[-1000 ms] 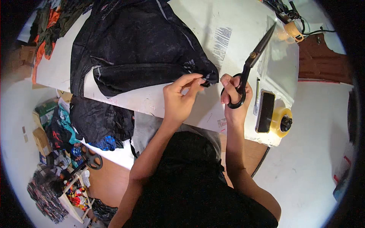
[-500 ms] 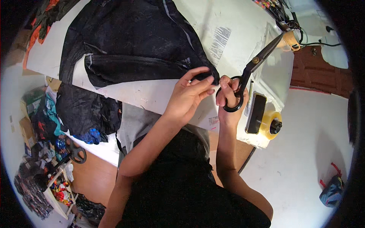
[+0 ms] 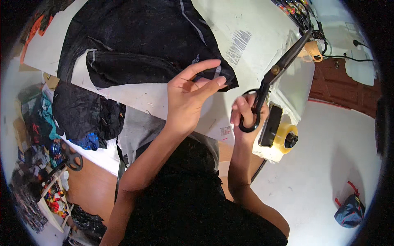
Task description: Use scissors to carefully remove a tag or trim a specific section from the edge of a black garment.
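My left hand (image 3: pixel 182 96) is unclenched, thumb and forefinger spread apart over the narrow end (image 3: pixel 229 81) of a black cloth garment with thin grey piping (image 3: pixel 131 35); I can't tell whether any fingertip presses the fabric. My right hand (image 3: pixel 250 112) grasps the long black-handled metal scissors (image 3: pixel 269 76), fingers hooked through a handle loop, blades apparently together and pointing up and away from both the cloth and my other hand.

To handle this well, I'd judge it best to leave the points aimed clear like that while the left fingers work, steady the cloth near its tip, and pinch lightly so the end lies flat rather than bunching. The scissors look long, so a firm grip on the loop should stop them tipping toward the cup.

The garment lies across the white tabletop (image 3: pixel 152 94), its narrow end near the right hand. Beyond that hand sit a dark-screened smartphone (image 3: pixel 271 126), a yellow roll of tape (image 3: pixel 282 137) and clear plastic sheeting (image 3: pixel 301 92), with an orange cup (image 3: pixel 314 51) near the blade tips. A heap of dark clothing (image 3: pixel 84 110) rests lower left; on the far right, a blue-grey bag with red straps (image 3: pixel 350 211) lies near a reddish-brown panel (image 3: pixel 344 84).
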`<state>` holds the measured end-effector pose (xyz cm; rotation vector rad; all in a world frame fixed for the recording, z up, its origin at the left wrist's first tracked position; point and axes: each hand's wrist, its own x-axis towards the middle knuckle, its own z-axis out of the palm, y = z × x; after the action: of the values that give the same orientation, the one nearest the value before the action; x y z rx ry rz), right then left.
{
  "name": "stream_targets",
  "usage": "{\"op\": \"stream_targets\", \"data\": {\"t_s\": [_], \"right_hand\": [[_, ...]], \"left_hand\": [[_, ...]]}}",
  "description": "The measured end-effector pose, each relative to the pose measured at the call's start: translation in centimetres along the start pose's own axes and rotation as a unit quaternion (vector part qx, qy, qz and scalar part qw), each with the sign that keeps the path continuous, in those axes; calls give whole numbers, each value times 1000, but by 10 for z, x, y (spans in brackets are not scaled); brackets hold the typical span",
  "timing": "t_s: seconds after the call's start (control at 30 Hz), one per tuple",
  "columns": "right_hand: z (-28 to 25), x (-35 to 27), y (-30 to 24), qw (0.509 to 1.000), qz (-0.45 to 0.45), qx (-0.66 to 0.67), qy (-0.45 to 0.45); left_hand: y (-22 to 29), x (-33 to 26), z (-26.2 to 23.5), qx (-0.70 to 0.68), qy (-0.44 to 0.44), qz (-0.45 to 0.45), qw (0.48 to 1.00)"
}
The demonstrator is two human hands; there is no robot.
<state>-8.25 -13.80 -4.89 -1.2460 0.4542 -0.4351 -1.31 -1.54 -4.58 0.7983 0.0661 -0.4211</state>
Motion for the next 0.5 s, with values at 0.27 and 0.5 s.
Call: {"op": "stream_targets", "data": {"t_s": [0.27, 0.5], "right_hand": [[-49, -8, -15, 970, 10, -91, -224], [-68, -13, -40, 941, 45, -96, -320]], "left_hand": [[32, 19, -2, 48, -30, 87, 995], [47, 26, 4, 14, -59, 119, 991]]}}
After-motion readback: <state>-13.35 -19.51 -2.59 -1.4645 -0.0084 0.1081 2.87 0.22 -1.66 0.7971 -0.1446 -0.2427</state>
